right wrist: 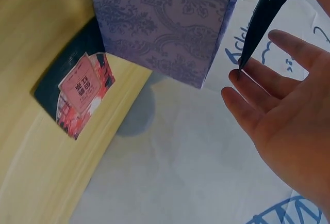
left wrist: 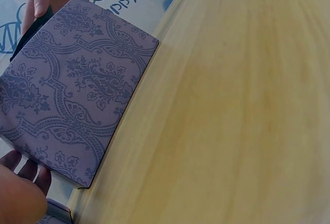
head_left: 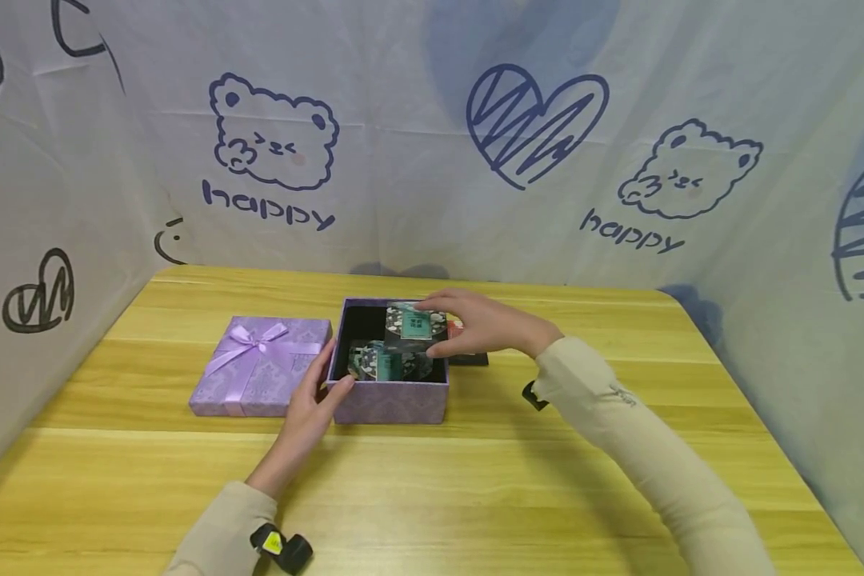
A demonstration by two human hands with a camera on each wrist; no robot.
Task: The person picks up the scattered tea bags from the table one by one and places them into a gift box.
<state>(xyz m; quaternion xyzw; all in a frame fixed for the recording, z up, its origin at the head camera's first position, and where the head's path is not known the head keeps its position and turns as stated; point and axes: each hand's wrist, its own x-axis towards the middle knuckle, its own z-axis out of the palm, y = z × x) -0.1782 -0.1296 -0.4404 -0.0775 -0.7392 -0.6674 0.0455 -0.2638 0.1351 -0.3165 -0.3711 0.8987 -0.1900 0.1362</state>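
A lavender patterned gift box [head_left: 390, 404] stands uncovered on the table. My left hand [head_left: 311, 406] holds its left side, thumb by the near left corner and fingers along the side wall. Over the box's right half, my right hand [head_left: 493, 324] pinches a flat black packet [head_left: 414, 324] with a teal label and a floral print, thumb below and fingers above. Inside the dark interior lies at least one similar teal-labelled packet [head_left: 389, 364]; how many is hidden. The right wrist view shows the held packet [right wrist: 264, 17] edge-on, with several fingers spread beside it.
Left of the box lies its lavender lid [head_left: 270, 372] with a ribbon bow, close by my left hand. A black packet with a red label [right wrist: 85, 87] lies on the table [head_left: 547, 496] to the box's right, partly hidden by it. Printed white cloth [head_left: 403, 224] hangs behind.
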